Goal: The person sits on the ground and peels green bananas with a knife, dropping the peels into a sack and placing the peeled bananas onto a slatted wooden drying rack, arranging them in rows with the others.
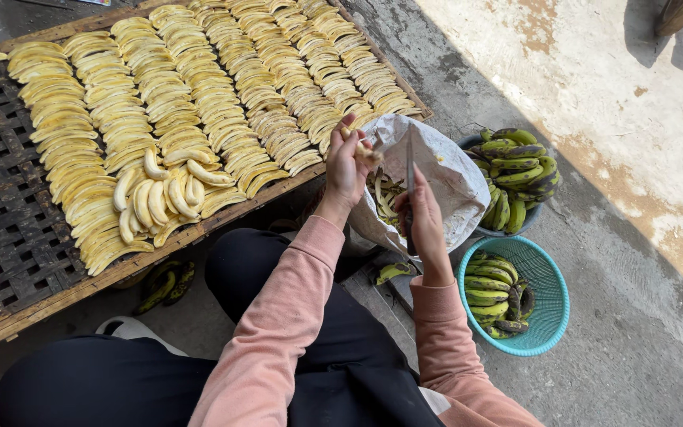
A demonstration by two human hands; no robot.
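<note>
Grey concrete ground (pixel 634 316) outdoors; a dark woven drying rack with wooden frame (pixel 9 237) is covered with rows of peeled yellow bananas (pixel 199 87). A pale peeled banana (pixel 361 146) is held above a white sack of peels (pixel 452 178), gripped in the closed left hand (pixel 345 166). A thin steel knife (pixel 409 170) is clasped in the closed right hand (pixel 424 221). Unpeeled green bananas sit in a turquoise plastic basket (pixel 551 308).

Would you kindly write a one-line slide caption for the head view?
Left hand holds a peeled banana, right hand a knife, over a white sack beside a drying rack.
</note>
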